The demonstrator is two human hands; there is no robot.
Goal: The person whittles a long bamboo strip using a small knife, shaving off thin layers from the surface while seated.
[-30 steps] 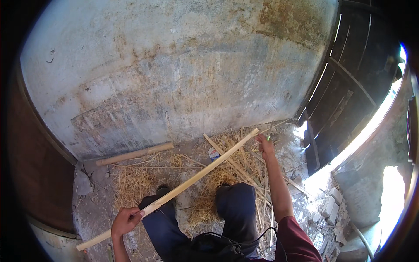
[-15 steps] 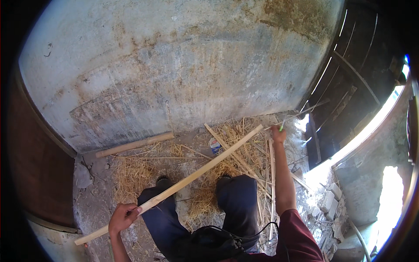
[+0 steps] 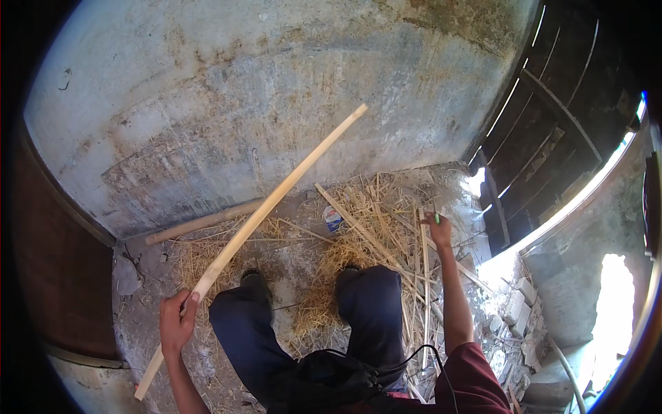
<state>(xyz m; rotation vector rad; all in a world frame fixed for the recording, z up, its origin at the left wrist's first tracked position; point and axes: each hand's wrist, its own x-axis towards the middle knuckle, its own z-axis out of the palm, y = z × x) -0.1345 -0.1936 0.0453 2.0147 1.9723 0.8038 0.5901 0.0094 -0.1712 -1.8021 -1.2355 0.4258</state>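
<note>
My left hand [image 3: 176,320] grips a long pale wooden stick [image 3: 262,214] near its lower end; the stick slants up to the right, its far end raised in front of the grey wall [image 3: 276,103]. My right hand [image 3: 437,229] is stretched out over the straw-covered ground at the right and holds a small green object, too small to identify. A second long stick [image 3: 358,228] lies on the straw [image 3: 331,262] just left of that hand. My legs in dark trousers [image 3: 310,324] stand in the middle.
A short wooden stick [image 3: 203,222] lies along the foot of the wall. Thin canes [image 3: 424,276] lie among the straw at the right. A dark slatted wooden door [image 3: 552,138] stands at the right, rubble [image 3: 514,310] below it. A small blue-and-white packet [image 3: 333,219] lies on the ground.
My right hand let go of the long stick's far end and moved right and down. The left hand alone now holds it, and its far end has swung up against the wall.
</note>
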